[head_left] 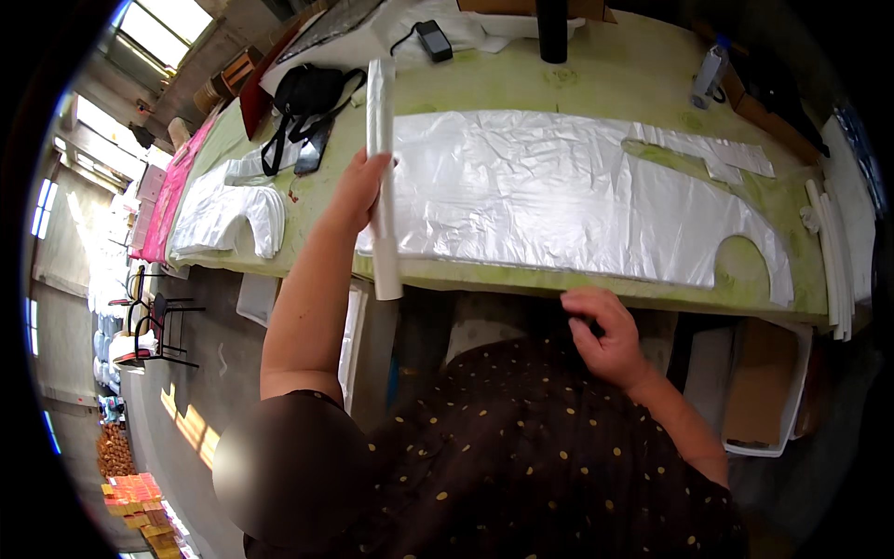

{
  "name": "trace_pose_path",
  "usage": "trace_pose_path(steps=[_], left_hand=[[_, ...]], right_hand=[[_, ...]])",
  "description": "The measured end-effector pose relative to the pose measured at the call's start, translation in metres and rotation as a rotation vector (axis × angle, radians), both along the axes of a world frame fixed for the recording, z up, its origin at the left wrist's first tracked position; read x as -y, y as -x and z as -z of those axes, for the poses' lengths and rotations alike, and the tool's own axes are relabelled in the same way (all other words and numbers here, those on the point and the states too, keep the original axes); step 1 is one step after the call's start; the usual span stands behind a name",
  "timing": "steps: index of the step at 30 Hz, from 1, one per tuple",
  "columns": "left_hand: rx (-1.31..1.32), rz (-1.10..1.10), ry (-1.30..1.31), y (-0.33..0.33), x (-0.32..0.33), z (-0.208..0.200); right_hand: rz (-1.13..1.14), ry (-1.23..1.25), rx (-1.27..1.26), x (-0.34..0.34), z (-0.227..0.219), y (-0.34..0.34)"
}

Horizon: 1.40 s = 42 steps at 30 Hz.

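Observation:
My left hand (359,191) is wrapped round a long white tube (384,252), which stands across the left end of a spread plastic sheet. That sheet (521,200) is thin, shiny and whitish, shaped like an apron with a strap loop and a curved cut-out at its right end. It lies wrinkled along the table (605,88). Over my lap, just off the table's front edge, my right hand (605,337) hangs with loosely curled fingers and the thumb apart from them. Nothing shows in it.
Folded white plastic pieces (228,219) lie at the left, near a black bag (312,93) and a phone (314,149). A black cylinder (551,33) and a bottle (711,73) stand at the back. White tubes (829,256) lean at the right, above a bin (792,391).

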<state>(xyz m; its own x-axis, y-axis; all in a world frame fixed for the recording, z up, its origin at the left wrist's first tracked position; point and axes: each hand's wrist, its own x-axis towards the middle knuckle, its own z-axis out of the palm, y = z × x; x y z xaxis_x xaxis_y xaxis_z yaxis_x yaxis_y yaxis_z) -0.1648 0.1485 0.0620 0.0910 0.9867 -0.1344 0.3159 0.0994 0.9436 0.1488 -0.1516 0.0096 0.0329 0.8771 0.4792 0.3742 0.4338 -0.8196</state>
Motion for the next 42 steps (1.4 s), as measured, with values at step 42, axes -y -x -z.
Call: trace_pose_path(steps=[42], left_hand=[[-0.212, 0.538, 0.366, -0.234, -0.055, 0.028]], right_hand=[[0.08, 0.831, -0.062, 0.032, -0.033, -0.042]])
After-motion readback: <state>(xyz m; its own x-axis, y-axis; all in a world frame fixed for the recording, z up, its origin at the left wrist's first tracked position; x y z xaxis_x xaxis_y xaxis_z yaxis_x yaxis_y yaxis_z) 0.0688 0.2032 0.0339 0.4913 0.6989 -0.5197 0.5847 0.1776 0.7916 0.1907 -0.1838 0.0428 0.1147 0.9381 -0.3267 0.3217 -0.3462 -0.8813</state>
